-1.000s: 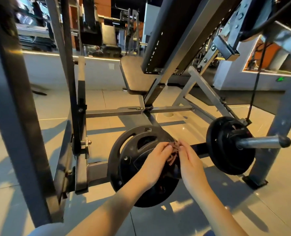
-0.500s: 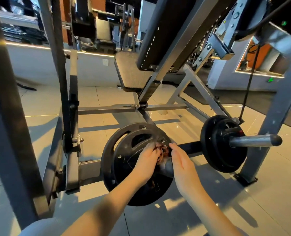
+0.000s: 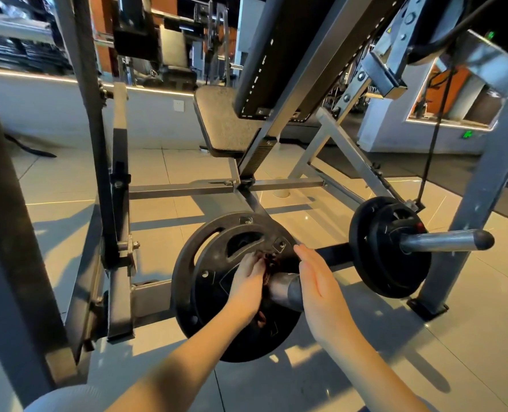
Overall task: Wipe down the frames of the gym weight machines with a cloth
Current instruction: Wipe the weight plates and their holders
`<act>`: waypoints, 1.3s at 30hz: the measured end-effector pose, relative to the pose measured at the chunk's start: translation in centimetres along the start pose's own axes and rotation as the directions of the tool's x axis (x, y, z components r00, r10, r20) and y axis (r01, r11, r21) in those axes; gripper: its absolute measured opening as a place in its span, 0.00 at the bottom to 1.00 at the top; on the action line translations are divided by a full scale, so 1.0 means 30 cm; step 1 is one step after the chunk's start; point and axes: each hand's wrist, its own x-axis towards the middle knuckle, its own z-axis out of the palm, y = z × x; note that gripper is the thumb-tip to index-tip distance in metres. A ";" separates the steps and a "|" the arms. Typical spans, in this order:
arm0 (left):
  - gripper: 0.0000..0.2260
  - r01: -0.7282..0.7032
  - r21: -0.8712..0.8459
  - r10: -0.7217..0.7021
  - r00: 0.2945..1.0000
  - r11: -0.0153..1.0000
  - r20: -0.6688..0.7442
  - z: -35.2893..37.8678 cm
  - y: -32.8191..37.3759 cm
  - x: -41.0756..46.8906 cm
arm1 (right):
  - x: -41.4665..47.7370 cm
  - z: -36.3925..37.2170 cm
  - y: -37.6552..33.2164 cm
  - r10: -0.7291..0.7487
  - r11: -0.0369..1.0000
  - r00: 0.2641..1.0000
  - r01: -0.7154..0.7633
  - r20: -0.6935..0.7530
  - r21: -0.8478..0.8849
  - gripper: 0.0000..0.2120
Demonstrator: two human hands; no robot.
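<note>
A dark brown cloth (image 3: 269, 267) is bunched against the hub of a black weight plate (image 3: 205, 263) on a steel storage peg (image 3: 285, 291) of the grey machine frame (image 3: 187, 190). My left hand (image 3: 247, 285) grips the cloth and presses it where peg and plate meet. To the right of the peg, my right hand (image 3: 318, 281) is flat with fingers straight, and it holds nothing.
A second peg (image 3: 443, 240) with black plates (image 3: 386, 248) juts out at the right. Grey uprights (image 3: 6, 233) stand at the left and an upright (image 3: 485, 185) at the right. A padded seat (image 3: 223, 123) and slanted back pad rise behind. Tiled floor lies below.
My right hand has let go of the cloth and opened flat beside the peg. My left hand has pushed the cloth along the peg toward the plate's hub.
</note>
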 end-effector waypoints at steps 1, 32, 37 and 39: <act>0.13 -0.048 0.010 0.047 0.999 0.999 0.016 0.010 0.011 -0.027 | 0.001 -0.001 0.003 -0.003 1.000 1.000 0.003 0.001 -0.008 0.16; 0.18 -0.263 -0.143 0.263 0.965 0.954 -0.018 0.076 -0.015 -0.171 | 0.014 0.010 0.011 -0.056 0.998 0.998 0.056 -0.001 -0.012 0.19; 0.13 -0.025 -0.097 0.024 1.000 0.995 -0.008 0.018 -0.016 -0.035 | 0.014 0.010 -0.004 -0.035 0.999 0.999 0.035 0.000 0.011 0.15; 0.13 0.050 -0.067 -0.052 0.998 0.997 -0.030 0.015 -0.021 -0.016 | 0.007 0.007 -0.009 -0.019 1.000 1.000 0.019 0.000 0.009 0.17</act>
